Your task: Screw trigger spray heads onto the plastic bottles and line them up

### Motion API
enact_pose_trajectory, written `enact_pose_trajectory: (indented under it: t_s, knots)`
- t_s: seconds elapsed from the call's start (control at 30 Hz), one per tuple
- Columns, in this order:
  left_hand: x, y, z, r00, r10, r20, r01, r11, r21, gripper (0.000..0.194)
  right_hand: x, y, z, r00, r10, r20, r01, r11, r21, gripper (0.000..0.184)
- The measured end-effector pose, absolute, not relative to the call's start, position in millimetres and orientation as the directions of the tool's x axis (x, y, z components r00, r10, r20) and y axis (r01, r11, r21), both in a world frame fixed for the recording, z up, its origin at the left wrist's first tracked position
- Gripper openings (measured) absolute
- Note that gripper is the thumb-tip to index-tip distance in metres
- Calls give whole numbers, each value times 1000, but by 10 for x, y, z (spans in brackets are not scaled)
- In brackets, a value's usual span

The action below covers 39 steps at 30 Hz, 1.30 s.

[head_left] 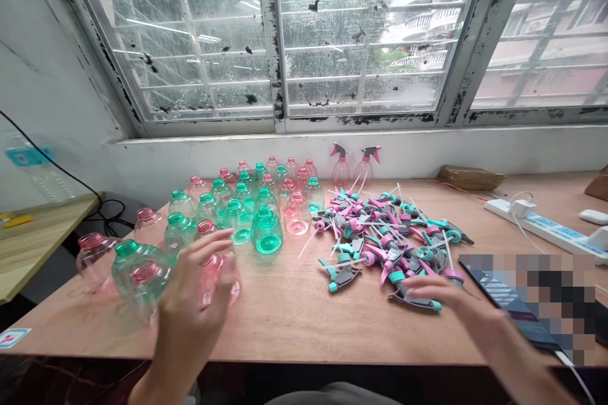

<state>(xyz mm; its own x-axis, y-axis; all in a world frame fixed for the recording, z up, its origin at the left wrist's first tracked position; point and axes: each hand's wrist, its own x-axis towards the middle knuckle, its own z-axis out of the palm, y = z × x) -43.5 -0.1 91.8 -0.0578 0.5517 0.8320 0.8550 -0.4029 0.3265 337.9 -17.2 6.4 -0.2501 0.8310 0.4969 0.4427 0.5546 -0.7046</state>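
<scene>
My left hand [190, 304], slightly blurred, is raised at the front of the bottle group with thumb and fingers apart. Behind it a clear pink bottle [208, 277] shows between thumb and fingers; whether they touch it I cannot tell. My right hand [458, 304] reaches in from the right, fingers stretched out, over the near edge of a heap of trigger spray heads [375, 228]. Closest to its fingertips lies a grey and teal spray head [418, 302]. Several capless green bottles [266, 231] and pink bottles [297, 212] stand upright on the left.
Two pink bottles with spray heads fitted [340, 168] stand by the wall. On the right are a dark tablet-like device [508, 304], a white power strip [546, 228] and a brown package [470, 177]. The wooden table's [294, 323] front edge runs close to me.
</scene>
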Motion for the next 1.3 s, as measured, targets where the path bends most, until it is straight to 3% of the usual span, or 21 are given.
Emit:
enact_pose_trajectory:
  t_s: [0.07,0.17,0.23,0.47,0.7,0.8,0.93,1.13,1.3]
  knots:
    - [-297,214,836,6,622,783,828,-442,344,25,3230,-117,-74,-323,846,424,395,527,-752,45]
    - [-145,585,642,-12,698,716,878,-335,341,57,3049,-138,-197,-438,821,365,401,543,-738,24]
    - [-93,776,486,-54,695,717,885,-299,357,72,2958,-134,-190,-486,791,373,448,591,-671,23]
    - [-134,957,284,-135,679,721,901,-218,375,80,2589,280,-17,-629,691,355,605,722,-336,53]
    - [-198,832,47,-40,721,691,915,-251,315,77,2502,261,41,-679,632,373,416,751,-514,40]
    - [-162,777,-56,-13,747,665,910,-267,318,83,2521,305,-26,-630,663,405,458,738,-496,35]
    - [-141,910,-43,-7,805,593,896,-258,361,101,2520,422,-126,-605,696,387,535,715,-450,42]
    - [-146,849,55,0,801,599,886,-278,371,77,2582,307,-158,-622,656,428,404,737,-542,32]
    - [-76,422,-4,16,719,694,851,-374,368,66,2585,266,-204,-658,678,328,507,720,-474,62]
